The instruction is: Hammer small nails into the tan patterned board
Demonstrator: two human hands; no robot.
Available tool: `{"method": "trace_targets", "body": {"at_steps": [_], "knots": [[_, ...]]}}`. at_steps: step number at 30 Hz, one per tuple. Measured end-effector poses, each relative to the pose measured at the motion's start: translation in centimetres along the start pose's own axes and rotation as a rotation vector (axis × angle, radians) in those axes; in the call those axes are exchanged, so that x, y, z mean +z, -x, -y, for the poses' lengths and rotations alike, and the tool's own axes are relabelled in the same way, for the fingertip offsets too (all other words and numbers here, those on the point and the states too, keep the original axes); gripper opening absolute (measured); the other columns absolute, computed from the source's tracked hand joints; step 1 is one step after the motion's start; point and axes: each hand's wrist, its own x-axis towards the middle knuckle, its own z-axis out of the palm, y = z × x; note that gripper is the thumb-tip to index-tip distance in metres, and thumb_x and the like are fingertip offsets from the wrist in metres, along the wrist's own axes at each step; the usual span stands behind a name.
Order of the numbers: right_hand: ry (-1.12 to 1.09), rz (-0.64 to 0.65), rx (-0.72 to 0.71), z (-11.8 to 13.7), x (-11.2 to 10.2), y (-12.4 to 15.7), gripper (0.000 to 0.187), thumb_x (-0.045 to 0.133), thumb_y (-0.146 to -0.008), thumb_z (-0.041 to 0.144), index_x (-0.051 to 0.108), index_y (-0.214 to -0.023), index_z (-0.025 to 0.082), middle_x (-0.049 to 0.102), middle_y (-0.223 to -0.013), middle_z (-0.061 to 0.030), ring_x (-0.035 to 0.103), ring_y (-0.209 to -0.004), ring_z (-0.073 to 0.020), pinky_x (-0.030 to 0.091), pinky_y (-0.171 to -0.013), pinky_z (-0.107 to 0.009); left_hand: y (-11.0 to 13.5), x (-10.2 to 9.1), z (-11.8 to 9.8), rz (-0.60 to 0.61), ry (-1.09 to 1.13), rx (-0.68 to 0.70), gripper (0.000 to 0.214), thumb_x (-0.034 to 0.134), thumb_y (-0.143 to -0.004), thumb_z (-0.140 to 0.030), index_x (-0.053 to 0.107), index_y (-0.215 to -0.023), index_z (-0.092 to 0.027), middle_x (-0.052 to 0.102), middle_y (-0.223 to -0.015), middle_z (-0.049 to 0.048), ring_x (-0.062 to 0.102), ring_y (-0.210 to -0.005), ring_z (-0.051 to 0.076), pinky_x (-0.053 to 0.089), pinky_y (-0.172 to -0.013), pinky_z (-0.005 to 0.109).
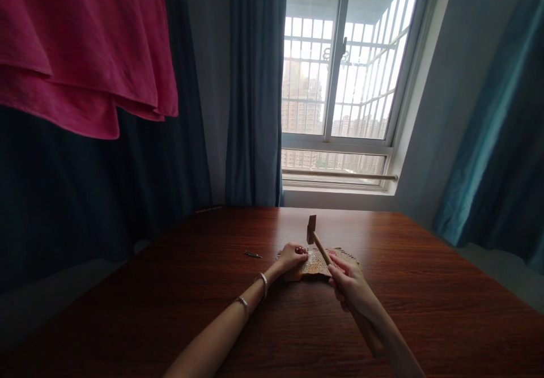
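A small wooden mallet is raised over a flat, tan, patterned workpiece lying on the dark wooden table. My right hand is closed round the mallet's handle, the head tilted up and away from me. My left hand rests on the left part of the workpiece with the fingers curled together, pinching something small that I cannot make out. Two bracelets sit on my left wrist.
A small dark metal tool lies on the table to the left of my left hand. A window with blue curtains is behind the table. Pink cloth hangs at upper left.
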Motion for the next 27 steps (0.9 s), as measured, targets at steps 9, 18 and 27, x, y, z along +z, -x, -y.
{"method": "trace_targets", "body": {"at_steps": [9, 18, 27], "knots": [[0.011, 0.007, -0.004, 0.2, -0.1, -0.1, 0.068, 0.054, -0.077, 0.046, 0.037, -0.137, 0.017, 0.046, -0.053, 0.0085, 0.036, -0.030, -0.0047, 0.028, -0.023, -0.014, 0.0, 0.0, -0.1, 0.013, -0.034, -0.018, 0.026, 0.061, -0.069, -0.033, 0.072, -0.079, -0.011, 0.070, -0.074, 0.0038, 0.057, -0.067, 0.015, 0.038, -0.059, 0.021], [-0.001, -0.007, 0.017, -0.3, -0.1, -0.1, 0.070, 0.054, -0.078, 0.047, 0.035, -0.139, 0.018, 0.048, -0.054, 0.0078, 0.038, -0.031, -0.0052, 0.029, -0.024, -0.014, 0.0, 0.0, 0.1, 0.019, 0.007, 0.014, 0.027, 0.062, -0.070, -0.034, 0.072, -0.079, -0.011, 0.069, -0.072, 0.0044, 0.057, -0.065, 0.015, 0.037, -0.057, 0.021], [0.010, -0.017, -0.001, -0.6, 0.2, -0.1, 0.071, 0.054, -0.079, 0.045, 0.032, -0.141, 0.017, 0.048, -0.055, 0.0077, 0.038, -0.030, -0.0050, 0.029, -0.023, -0.014, -0.1, 0.1, 0.1, 0.008, 0.013, 0.001, 0.026, 0.063, -0.069, -0.035, 0.071, -0.076, -0.011, 0.068, -0.070, 0.0038, 0.056, -0.065, 0.015, 0.037, -0.057, 0.021]]}}
